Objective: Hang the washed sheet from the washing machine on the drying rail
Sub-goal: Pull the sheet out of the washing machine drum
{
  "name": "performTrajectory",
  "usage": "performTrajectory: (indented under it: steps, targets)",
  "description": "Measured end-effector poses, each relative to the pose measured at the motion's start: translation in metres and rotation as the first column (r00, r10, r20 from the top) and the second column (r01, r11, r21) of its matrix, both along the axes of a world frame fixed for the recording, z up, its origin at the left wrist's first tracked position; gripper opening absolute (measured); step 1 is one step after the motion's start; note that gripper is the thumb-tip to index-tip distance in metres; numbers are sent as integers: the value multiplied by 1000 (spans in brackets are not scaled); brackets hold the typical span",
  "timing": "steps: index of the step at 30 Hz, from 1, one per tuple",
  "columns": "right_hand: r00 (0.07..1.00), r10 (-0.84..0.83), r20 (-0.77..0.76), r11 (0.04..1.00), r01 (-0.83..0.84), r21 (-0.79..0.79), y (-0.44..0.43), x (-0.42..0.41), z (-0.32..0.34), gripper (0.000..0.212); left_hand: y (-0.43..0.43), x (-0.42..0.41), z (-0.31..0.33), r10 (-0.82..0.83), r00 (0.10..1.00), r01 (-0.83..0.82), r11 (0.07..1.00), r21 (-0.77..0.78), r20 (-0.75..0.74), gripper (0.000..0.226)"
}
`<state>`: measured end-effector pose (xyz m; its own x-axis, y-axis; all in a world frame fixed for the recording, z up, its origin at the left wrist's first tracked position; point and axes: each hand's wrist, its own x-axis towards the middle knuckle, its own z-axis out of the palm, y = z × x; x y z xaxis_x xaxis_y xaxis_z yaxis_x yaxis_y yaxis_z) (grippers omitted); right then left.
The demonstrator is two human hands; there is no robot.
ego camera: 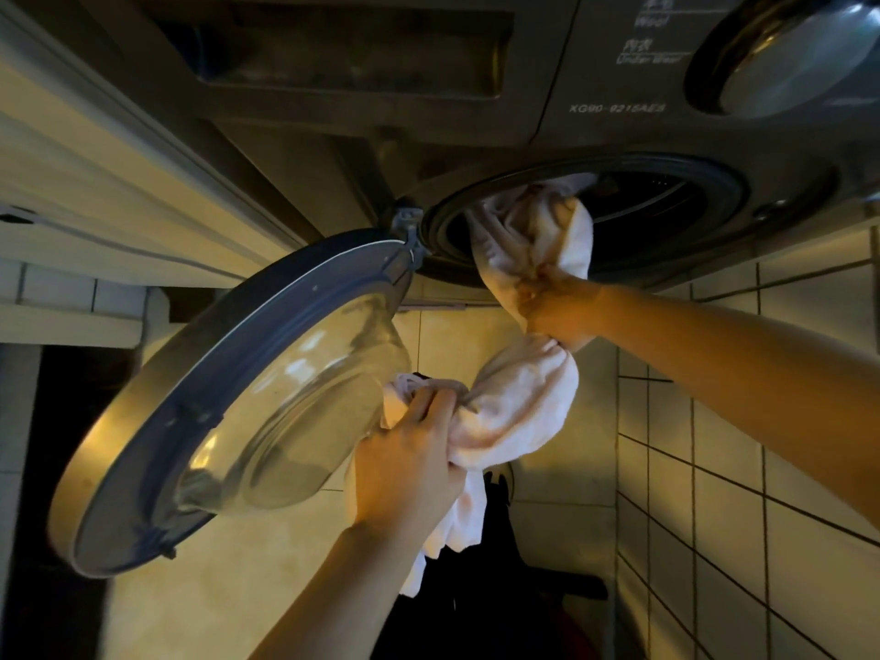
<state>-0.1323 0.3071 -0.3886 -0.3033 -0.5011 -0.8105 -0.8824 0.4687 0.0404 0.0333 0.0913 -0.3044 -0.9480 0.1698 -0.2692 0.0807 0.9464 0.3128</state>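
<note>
Nearest the camera, my left hand (409, 462) comes up from the bottom edge, fingers curled tight round a bunched end of the washed sheet (519, 407). The sheet is pale pinkish-white cloth, twisted into a thick rope. A loose tail of it hangs below that hand, over the pale tiled floor (238, 588).

Just left of the hand is the round door (143, 469) of the washing machine (428, 135). It is swung fully open, with a domed glass bowl and a grey rim, and is hinged at the left of the opening.

Further up, the sheet runs to my right hand (555, 309), which reaches in from the right and grips the rope in a closed fist. Beyond the fist the cloth fans out and passes into the dark drum opening (657, 216) — part of the sheet is out, the rest is still inside.

Farthest, on the grey control panel, is a recessed detergent drawer (343, 50) and, at top right, a large shiny dial (790, 54). Beside the dial are printed labels: Chinese characters I cannot make out, with "Wool" and "Under Wear" under them. Lower down is a blurred model number — XG90-9215AES as best I can read it.

A wall of white tiles (762, 445) with dark grout fills the right side.
</note>
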Motion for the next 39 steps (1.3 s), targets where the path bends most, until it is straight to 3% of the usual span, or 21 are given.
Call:
performTrajectory:
  steps: [1, 4, 9, 12, 14, 16, 19, 22, 25, 27, 29, 31, 33, 35, 39]
  targets:
    - [999, 40, -28, 999, -41, -28, 5, -2, 0, 29, -1, -1, -2, 6, 999, -5, 1000, -7, 48, 51]
    - [999, -50, -5, 997, 50, -56, 20, -1, 3, 27, -1, -3, -1, -6, 984, 17, 998, -65, 178, 62]
    - [958, -278, 68, 957, 282, -64, 25, -2, 19, 13, 4, 7, -2, -175, 971, 186, 981, -58, 161, 94]
    - [884, -461, 81, 882, 467, -63, 24, 2, 19, 22, 12, 9, -5, -389, 894, 416, 905, -88, 222, 82]
    - [826, -556, 88, 821, 563, -95, 24, 5, 15, 13, 17, 2, -5, -344, 879, 405, 903, -140, 329, 65]
    - [821, -558, 124, 810, 571, -134, 23, 7, 14, 28, 19, -8, -7, -217, 887, 317, 928, -194, 407, 51]
    - [774, -553, 309, 752, 623, -216, 9, 13, 30, 45, 13, -17, -19, -87, 903, 198, 954, -226, 422, 40]
    - [693, -575, 435, 670, 704, -236, 2, 25, 42, 66, 9, -21, -25, -17, 880, 158, 953, -259, 475, 40]
    - [599, -642, 478, 577, 789, -213, -2, 43, 48, 69, 4, -18, -22, 19, 878, 98, 971, -218, 477, 47]
    - [582, -680, 446, 542, 808, -229, -7, 55, 54, 67, 0, -13, -17, 38, 884, 29, 990, -136, 465, 53]
    - [633, -710, 309, 554, 772, -311, -15, 67, 59, 62, 0, -7, -10, 86, 898, -65, 996, -63, 432, 60]
    - [617, -751, 233, 512, 768, -384, -29, 82, 61, 60, 2, 0, -6, 189, 902, -196, 980, -21, 388, 63]
    - [581, -778, 238, 454, 782, -426, -44, 100, 59, 65, 3, 3, -5, 347, 848, -392, 919, 33, 400, 61]
    - [563, -784, 260, 418, 789, -450, -54, 112, 60, 71, 2, 4, -8, 457, 739, -569, 817, 96, 495, 61]
    - [502, -780, 373, 348, 844, -408, -62, 124, 70, 79, -5, 5, -6, 509, 526, -794, 582, 178, 681, 62]
